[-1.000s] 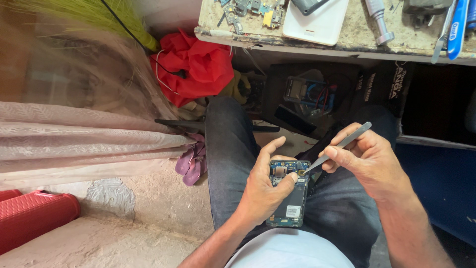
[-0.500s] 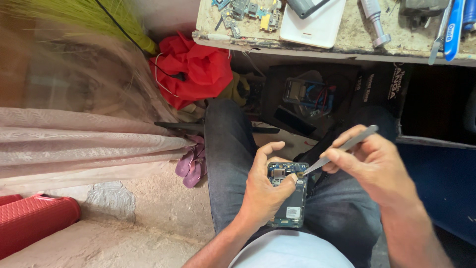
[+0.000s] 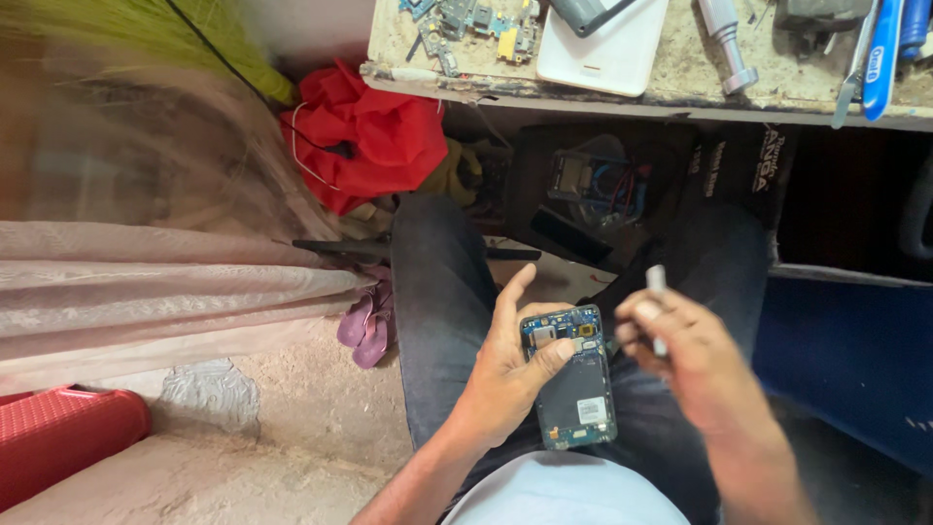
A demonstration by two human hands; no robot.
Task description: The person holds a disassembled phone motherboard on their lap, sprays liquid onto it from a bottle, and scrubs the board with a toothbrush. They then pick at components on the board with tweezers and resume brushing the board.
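Observation:
My left hand [image 3: 505, 374] holds an opened phone [image 3: 571, 389] over my lap, back cover off, with its blue circuit board at the top and dark battery below. The thumb rests on the phone's left edge. My right hand [image 3: 685, 365] is just right of the phone, blurred, gripping a slim grey tool [image 3: 657, 292] that points up and away from the board. Both hands hover above my dark jeans [image 3: 437, 311].
A worn workbench [image 3: 680, 92] runs along the top with circuit boards [image 3: 476, 19], a white device [image 3: 607, 49] and tools. Below it lie a red cloth [image 3: 374, 136] and a dark box of parts [image 3: 593, 185]. A pale curtain [image 3: 146, 292], purple sandals [image 3: 367, 321], a red object [image 3: 58, 437] and a blue container [image 3: 855, 360] surround me.
My right hand has lifted the tool's tip off the phone's board and swung it upright. The left hand has tilted the phone so more of its inside shows.

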